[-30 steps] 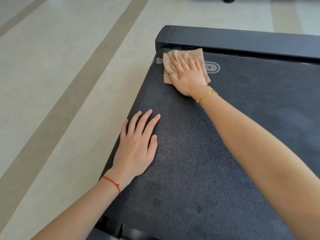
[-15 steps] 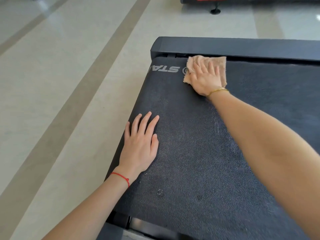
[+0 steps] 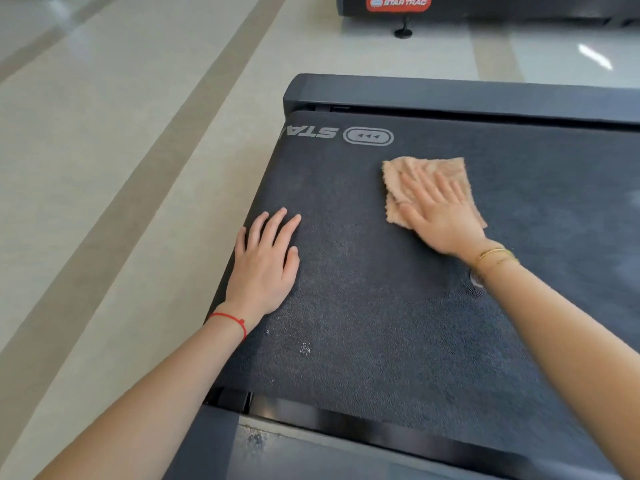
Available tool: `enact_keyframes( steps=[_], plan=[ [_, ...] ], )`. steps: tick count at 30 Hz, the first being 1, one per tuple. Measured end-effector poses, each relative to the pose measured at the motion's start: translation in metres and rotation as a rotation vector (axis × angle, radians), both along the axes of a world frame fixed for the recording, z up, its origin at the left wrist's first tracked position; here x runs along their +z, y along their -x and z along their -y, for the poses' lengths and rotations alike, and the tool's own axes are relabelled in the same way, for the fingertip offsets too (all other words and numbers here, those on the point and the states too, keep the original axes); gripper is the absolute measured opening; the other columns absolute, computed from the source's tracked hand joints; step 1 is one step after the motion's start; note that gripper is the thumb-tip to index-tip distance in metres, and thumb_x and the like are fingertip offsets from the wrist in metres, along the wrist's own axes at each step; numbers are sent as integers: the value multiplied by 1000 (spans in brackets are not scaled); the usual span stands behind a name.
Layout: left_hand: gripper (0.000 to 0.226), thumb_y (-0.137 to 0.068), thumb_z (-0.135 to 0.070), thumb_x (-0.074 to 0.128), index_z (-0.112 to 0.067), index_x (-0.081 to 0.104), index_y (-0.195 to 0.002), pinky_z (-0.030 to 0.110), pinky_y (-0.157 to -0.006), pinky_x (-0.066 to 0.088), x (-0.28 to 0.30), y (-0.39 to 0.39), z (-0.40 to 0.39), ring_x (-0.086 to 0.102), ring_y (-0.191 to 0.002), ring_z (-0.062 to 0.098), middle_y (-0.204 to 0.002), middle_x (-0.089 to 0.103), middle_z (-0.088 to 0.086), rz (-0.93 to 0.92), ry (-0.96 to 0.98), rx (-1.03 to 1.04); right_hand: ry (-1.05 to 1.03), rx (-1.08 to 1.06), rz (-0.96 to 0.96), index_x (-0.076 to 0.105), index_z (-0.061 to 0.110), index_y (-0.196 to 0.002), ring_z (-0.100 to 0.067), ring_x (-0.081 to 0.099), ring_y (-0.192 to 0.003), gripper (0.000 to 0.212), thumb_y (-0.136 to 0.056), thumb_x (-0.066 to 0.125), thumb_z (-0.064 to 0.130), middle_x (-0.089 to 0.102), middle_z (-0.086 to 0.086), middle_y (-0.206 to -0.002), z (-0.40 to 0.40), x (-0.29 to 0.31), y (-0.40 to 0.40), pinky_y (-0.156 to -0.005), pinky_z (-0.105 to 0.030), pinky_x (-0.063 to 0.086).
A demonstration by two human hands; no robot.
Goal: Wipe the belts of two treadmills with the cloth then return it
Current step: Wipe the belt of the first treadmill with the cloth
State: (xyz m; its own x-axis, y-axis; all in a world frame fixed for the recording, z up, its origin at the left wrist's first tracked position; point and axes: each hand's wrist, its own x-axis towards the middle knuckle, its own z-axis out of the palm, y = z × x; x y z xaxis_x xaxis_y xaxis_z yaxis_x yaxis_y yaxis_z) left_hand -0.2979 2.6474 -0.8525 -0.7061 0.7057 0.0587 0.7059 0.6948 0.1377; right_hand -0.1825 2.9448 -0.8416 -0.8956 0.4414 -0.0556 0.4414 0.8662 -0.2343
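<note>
A dark textured treadmill belt (image 3: 381, 306) fills most of the view, with a grey logo printed near its far end. A folded peach cloth (image 3: 408, 171) lies on the belt right of the middle. My right hand (image 3: 440, 216) presses flat on the cloth, fingers spread and slightly blurred. My left hand (image 3: 266, 265) rests flat on the belt near its left edge, fingers apart, holding nothing.
A dark end rail (image 3: 450, 95) borders the belt at the far side, and a side rail (image 3: 346, 445) runs along the near edge. A second machine (image 3: 398, 3) with a red label stands at the top. Pale striped floor (image 3: 121, 168) lies to the left.
My right hand has slid the cloth from the belt's far left corner toward the right and back toward me. My left hand has stayed flat on the belt.
</note>
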Motion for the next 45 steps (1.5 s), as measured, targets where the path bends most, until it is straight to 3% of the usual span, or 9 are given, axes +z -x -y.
enact_keyframes(
  steps=[3,9,13,21,26,29,33,40,45],
  plan=[
    [52,-103,-32,31,-26,25,-154,51,-118,20,0,-1,-1,17,-149,25,-162,22,-1,-3,-7,3,32,-77,18,7,32,-158,-26,-7,-153,56,-105,17,47,-3,9,-166,12,3,-9,-123,-46,-8],
    [52,-103,-28,33,-23,26,-155,53,-118,19,2,-4,-2,17,-149,27,-162,22,1,-5,-11,-9,15,298,-23,4,31,-158,-23,-12,-153,56,-105,14,47,-5,13,-165,119,0,-81,-124,-44,-8],
    [52,-104,-29,29,-24,23,-155,52,-119,16,1,-4,1,13,-150,26,-163,18,-1,13,-19,-13,11,382,-4,6,36,-158,-17,-10,-153,58,-104,17,54,-3,17,-165,139,-1,-136,-124,-38,-7],
    [52,-104,-25,30,-22,23,-156,53,-121,10,5,-7,-1,10,-151,27,-164,17,2,43,-31,-6,-21,-6,48,1,32,-158,-24,-13,-152,58,-105,18,47,-9,11,-165,82,8,-93,-123,-42,-11],
    [51,-104,-23,34,-15,27,-153,52,-122,4,8,-6,-15,9,-151,28,-162,19,9,86,-70,13,7,325,0,8,33,-158,-23,-10,-153,57,-104,19,50,-1,14,-165,147,2,-138,-123,-41,-9],
    [50,-104,-25,34,-14,29,-153,53,-122,3,9,-6,-30,10,-151,28,-161,22,9,73,-77,-16,29,373,5,6,39,-157,-15,-11,-153,59,-103,22,56,-3,18,-165,147,2,-151,-124,-37,-8],
    [50,-104,-27,34,-17,29,-153,53,-122,2,11,-1,-50,10,-151,28,-162,21,8,53,-71,-44,2,213,-23,6,39,-157,-15,-12,-152,61,-100,18,58,-4,18,-164,103,4,-123,-122,-33,-12],
    [51,-104,-30,28,-20,25,-154,51,-123,5,1,3,-64,11,-151,26,-163,19,6,44,-75,-1,5,-62,21,3,32,-158,-24,-9,-153,59,-104,19,51,-6,10,-166,-2,0,-15,-123,-42,-9],
    [52,-101,-29,29,-20,29,-152,51,-123,9,-1,3,-64,15,-150,25,-161,23,5,5,-92,4,-7,83,-8,4,26,-159,-32,-4,-153,56,-106,15,40,-1,2,-167,39,1,65,-122,-51,-3]
  ],
)
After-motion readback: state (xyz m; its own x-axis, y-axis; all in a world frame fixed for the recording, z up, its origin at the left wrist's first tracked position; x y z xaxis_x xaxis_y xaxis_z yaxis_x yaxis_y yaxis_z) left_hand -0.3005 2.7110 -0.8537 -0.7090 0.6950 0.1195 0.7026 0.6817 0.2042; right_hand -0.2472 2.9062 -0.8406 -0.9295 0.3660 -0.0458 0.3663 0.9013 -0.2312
